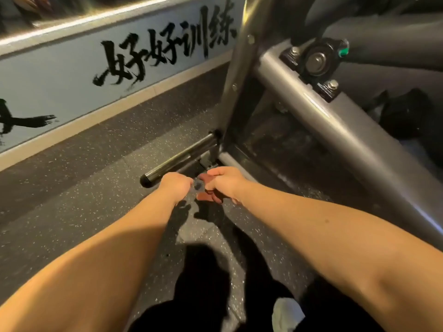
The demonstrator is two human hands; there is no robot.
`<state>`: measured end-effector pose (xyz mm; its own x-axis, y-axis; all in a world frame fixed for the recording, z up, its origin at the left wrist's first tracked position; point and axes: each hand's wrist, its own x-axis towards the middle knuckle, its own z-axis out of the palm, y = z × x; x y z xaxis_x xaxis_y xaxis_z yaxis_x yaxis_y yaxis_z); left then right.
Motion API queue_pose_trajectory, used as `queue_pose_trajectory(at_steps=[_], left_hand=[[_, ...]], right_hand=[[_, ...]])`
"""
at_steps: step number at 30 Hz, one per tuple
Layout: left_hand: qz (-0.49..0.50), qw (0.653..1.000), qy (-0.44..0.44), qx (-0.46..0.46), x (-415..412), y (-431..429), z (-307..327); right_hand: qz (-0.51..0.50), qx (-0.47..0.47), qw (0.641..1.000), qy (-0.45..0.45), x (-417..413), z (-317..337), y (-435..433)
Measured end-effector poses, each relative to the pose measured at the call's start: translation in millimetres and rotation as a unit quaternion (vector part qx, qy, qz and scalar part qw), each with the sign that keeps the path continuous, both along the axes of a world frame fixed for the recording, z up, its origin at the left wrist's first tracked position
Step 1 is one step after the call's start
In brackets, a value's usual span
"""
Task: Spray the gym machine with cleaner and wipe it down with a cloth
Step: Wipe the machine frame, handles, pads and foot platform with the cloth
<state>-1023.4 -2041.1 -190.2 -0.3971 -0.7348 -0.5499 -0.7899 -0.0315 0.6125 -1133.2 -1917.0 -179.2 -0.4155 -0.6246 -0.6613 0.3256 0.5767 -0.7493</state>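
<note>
Both my arms reach down to the floor at the foot of the grey gym machine [335, 125]. A reddish-brown cloth [205, 196] is bunched between my hands, just above the floor. My right hand [226, 184] grips it with curled fingers, and cloth shows above and below the knuckles. My left hand [176, 185] is curled into a fist against the cloth's left edge and appears to pinch it; its fingertips are hidden. No spray bottle is in view.
A chrome peg with a black end cap [178, 160] sticks out of the machine's base just beyond my left hand. The grey upright post [236, 75] and a black pivot bearing [316, 59] rise behind. The speckled rubber floor [79, 192] runs to a lettered wall [72, 75]. A white object [286, 312] lies by my legs.
</note>
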Motion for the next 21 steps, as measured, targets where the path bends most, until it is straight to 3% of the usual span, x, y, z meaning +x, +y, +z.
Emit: queue_pose_trajectory(at_steps=[5, 9, 12, 15, 19, 21], left_hand=[[-0.175, 0.984, 0.006, 0.03, -0.1, 40.5, 13.0], [-0.335, 0.939, -0.063, 0.032, 9.5, 59.1, 29.7], [-0.373, 0.921, -0.094, 0.054, 21.2, 65.1, 40.9], [-0.329, 0.936, -0.122, 0.023, 29.3, 67.8, 48.0], [-0.3, 0.953, -0.043, -0.021, 33.1, 50.3, 46.1], [-0.32, 0.946, -0.044, -0.035, 32.2, 42.3, 46.7]], right_hand=[[0.013, 0.082, 0.995, 0.05, 6.4, -2.9, 34.4], [0.035, 0.088, 0.99, 0.102, 20.3, 11.5, 58.0], [0.058, 0.092, 0.985, 0.133, 22.9, 24.1, 69.9], [0.08, 0.077, 0.987, 0.116, 25.8, 29.6, 71.0], [0.091, 0.051, 0.984, 0.145, 20.7, 19.4, 65.0], [0.06, 0.049, 0.984, 0.162, 19.8, 16.6, 67.7]])
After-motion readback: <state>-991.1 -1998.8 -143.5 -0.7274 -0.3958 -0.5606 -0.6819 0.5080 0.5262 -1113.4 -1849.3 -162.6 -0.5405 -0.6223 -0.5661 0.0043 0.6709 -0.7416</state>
